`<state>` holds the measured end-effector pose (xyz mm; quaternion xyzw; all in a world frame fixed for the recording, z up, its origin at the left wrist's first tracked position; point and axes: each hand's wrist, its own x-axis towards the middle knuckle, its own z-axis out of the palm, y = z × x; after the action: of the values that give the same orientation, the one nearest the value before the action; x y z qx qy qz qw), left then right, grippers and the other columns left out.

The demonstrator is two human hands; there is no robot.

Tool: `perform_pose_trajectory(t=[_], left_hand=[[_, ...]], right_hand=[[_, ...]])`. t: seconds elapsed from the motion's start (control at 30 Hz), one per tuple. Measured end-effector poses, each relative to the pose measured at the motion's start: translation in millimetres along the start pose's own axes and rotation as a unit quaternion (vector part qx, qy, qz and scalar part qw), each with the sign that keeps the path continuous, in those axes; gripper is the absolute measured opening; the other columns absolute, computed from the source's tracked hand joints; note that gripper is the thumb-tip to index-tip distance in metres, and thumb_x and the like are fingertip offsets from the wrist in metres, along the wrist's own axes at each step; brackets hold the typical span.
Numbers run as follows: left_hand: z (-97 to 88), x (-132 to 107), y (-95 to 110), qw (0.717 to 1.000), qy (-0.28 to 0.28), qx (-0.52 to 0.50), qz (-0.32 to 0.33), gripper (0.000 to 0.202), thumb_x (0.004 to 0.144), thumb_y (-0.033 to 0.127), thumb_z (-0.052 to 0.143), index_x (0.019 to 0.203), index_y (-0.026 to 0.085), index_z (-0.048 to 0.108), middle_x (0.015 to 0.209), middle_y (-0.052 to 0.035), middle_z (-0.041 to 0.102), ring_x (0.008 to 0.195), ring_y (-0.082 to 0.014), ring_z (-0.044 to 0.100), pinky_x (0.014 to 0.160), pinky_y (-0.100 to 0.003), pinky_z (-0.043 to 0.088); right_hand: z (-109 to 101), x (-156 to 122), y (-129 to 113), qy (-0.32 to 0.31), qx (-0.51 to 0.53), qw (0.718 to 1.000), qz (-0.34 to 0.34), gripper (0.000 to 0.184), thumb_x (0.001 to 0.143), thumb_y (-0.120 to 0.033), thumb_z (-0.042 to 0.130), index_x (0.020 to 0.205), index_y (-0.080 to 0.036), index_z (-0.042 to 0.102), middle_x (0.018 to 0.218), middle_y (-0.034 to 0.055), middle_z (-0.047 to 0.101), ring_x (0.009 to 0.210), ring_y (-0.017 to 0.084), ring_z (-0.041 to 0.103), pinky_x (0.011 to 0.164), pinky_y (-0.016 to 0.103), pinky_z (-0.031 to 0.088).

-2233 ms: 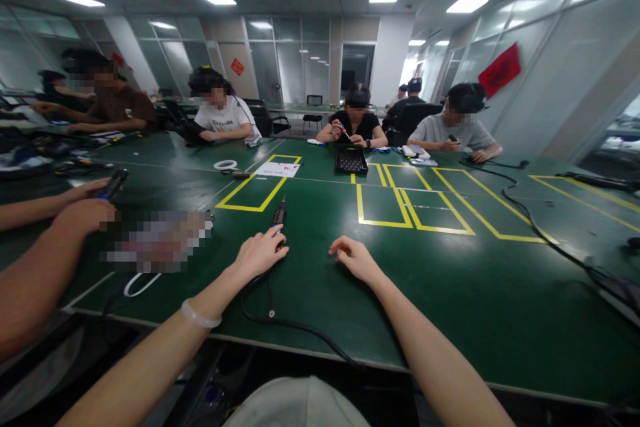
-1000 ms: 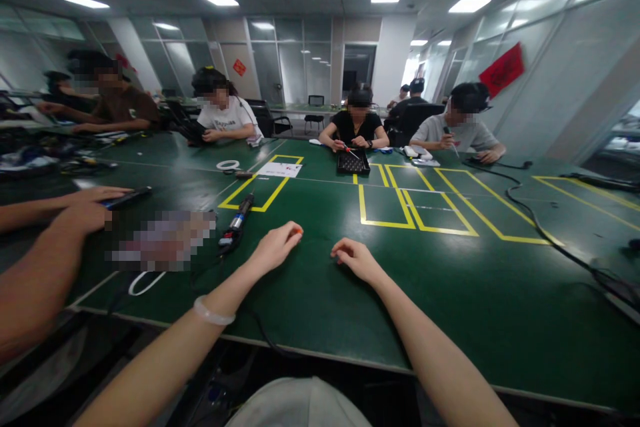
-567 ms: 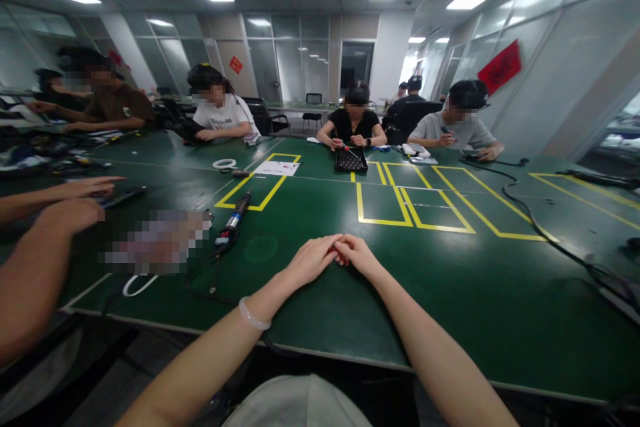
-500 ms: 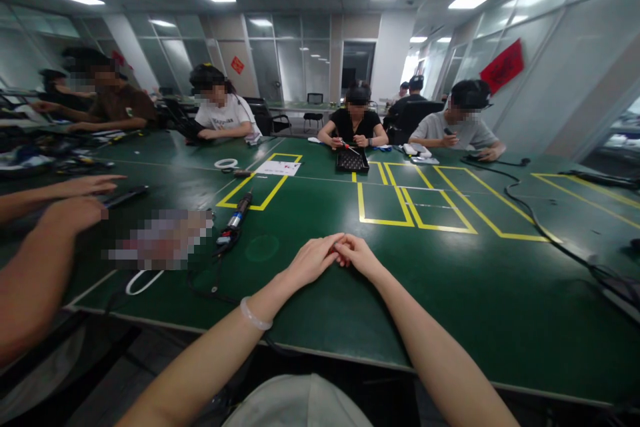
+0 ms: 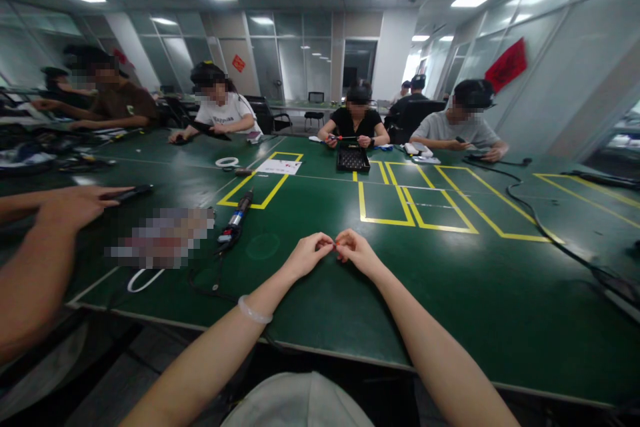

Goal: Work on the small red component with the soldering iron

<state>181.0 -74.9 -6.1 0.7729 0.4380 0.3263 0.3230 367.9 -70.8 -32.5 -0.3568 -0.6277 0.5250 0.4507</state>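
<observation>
Over the green table [image 5: 320, 320], my left hand [image 5: 310, 255] and my right hand [image 5: 358, 255] meet at the fingertips. The fingers of both are curled, thumb and fingers pinched together. A small reddish spot shows where they touch; I cannot tell whether it is a tiny thing or the fingertips themselves. A translucent bracelet [image 5: 254, 311] circles my left wrist. To the left of my hands lies an electric screwdriver [image 5: 235, 223] with a dark cable, apart from them.
Yellow tape outlines [image 5: 387, 221] mark the table. A paper sheet [image 5: 280, 167] and a white ring [image 5: 227, 163] lie farther back. At left, a co-worker's hand [image 5: 75, 210] touches a dark phone-like object [image 5: 135, 192]. Across sits a person with a black tray [image 5: 353, 159]. A black cable [image 5: 530, 213] runs along the right.
My hands were overlapped, left fingers over the right; now they have drawn apart to touch only at the fingertips. The co-worker's hand at left has shifted slightly.
</observation>
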Motion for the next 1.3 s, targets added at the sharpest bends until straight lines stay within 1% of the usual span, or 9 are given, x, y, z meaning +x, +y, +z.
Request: perform_pose_trajectory(t=[0.13,0.33,0.47,0.57,0.67,0.83,0.93,1.17,1.3], left_hand=[[-0.7,0,1,1.0,0.008,-0.005,0.012,0.022,0.085,0.034,0.054,0.095,0.018,0.064,0.09,-0.0042,0.068,0.083,-0.0164,0.062,0.078,-0.028,0.047],[-0.7,-2,3,0.999,0.011,-0.008,0.032,0.019,0.084,0.033,0.056,0.093,0.018,0.061,0.088,-0.0031,0.065,0.081,-0.0152,0.061,0.077,-0.027,0.048],[-6.8,-4,10,0.999,0.016,0.041,0.027,0.018,0.084,0.034,0.055,0.094,0.019,0.059,0.091,-0.0035,0.065,0.084,-0.0164,0.062,0.078,-0.028,0.048],[-25.2,-10,14,0.988,0.056,0.143,0.018,0.023,0.087,0.038,0.05,0.099,0.02,0.059,0.098,-0.0052,0.065,0.093,-0.0194,0.061,0.085,-0.032,0.046],[-58.4,-23,8,0.958,0.089,0.271,-0.004,0.031,0.09,0.042,0.043,0.103,0.021,0.06,0.106,-0.0069,0.063,0.1,-0.0228,0.059,0.09,-0.036,0.043],[-124.2,-56,-19,0.871,0.139,0.461,-0.098,0.038,0.09,0.043,0.039,0.109,0.018,0.06,0.113,-0.0123,0.061,0.103,-0.0295,0.057,0.09,-0.042,0.042],[-151.5,-78,-33,0.818,0.156,0.525,-0.176,0.046,0.089,0.046,0.036,0.114,0.014,0.058,0.114,-0.0183,0.06,0.103,-0.035,0.057,0.084,-0.045,0.045],[-169.5,-103,-56,0.818,0.096,0.459,-0.332,0.059,0.087,0.06,0.026,0.099,0.018,0.064,0.091,-0.0174,0.07,0.083,-0.035,0.066,0.068,-0.043,0.049],[-160.3,-93,-60,0.818,0.054,0.473,-0.322,0.065,0.087,0.063,0.023,0.092,0.016,0.068,0.088,-0.0192,0.071,0.082,-0.0364,0.067,0.067,-0.044,0.049]], right_hand=[[0,0,1,0.005,-0.029,1.0,-0.007,0.03,0.073,-0.034,0.067,0.093,-0.018,0.051,0.08,0.0001,0.061,0.059,0.01,0.057,0.057,0.024,0.046],[-2,-3,-7,0.007,-0.181,0.982,-0.06,0.016,0.077,-0.027,0.061,0.089,-0.018,0.056,0.078,-0.001,0.06,0.063,0.011,0.054,0.062,0.025,0.043],[-3,-4,-9,0.003,-0.206,0.976,-0.067,0.013,0.078,-0.024,0.059,0.089,-0.018,0.056,0.078,-0.001,0.06,0.063,0.011,0.054,0.062,0.025,0.042],[-5,-4,-9,0.009,-0.212,0.976,-0.056,0.013,0.078,-0.023,0.059,0.089,-0.019,0.056,0.075,-0.0017,0.06,0.062,0.011,0.053,0.062,0.024,0.042],[-6,-4,-9,0.013,-0.224,0.974,-0.041,0.014,0.077,-0.023,0.059,0.09,-0.018,0.057,0.071,-0.0026,0.058,0.061,0.011,0.053,0.062,0.024,0.042],[-5,-5,-8,0.009,-0.225,0.973,-0.039,0.015,0.076,-0.021,0.06,0.09,-0.018,0.057,0.07,-0.0028,0.058,0.061,0.011,0.053,0.061,0.023,0.041],[-4,-6,-8,0.007,-0.222,0.974,-0.039,0.015,0.076,-0.021,0.06,0.09,-0.018,0.057,0.071,-0.0023,0.059,0.061,0.011,0.052,0.06,0.023,0.04],[-5,-6,-6,0.008,-0.221,0.975,-0.033,0.016,0.076,-0.023,0.061,0.09,-0.018,0.058,0.072,-0.0018,0.06,0.06,0.011,0.052,0.06,0.023,0.04],[-4,-6,-7,0.005,-0.218,0.975,-0.031,0.015,0.077,-0.024,0.062,0.09,-0.018,0.058,0.073,-0.0012,0.061,0.062,0.012,0.053,0.06,0.023,0.04]])
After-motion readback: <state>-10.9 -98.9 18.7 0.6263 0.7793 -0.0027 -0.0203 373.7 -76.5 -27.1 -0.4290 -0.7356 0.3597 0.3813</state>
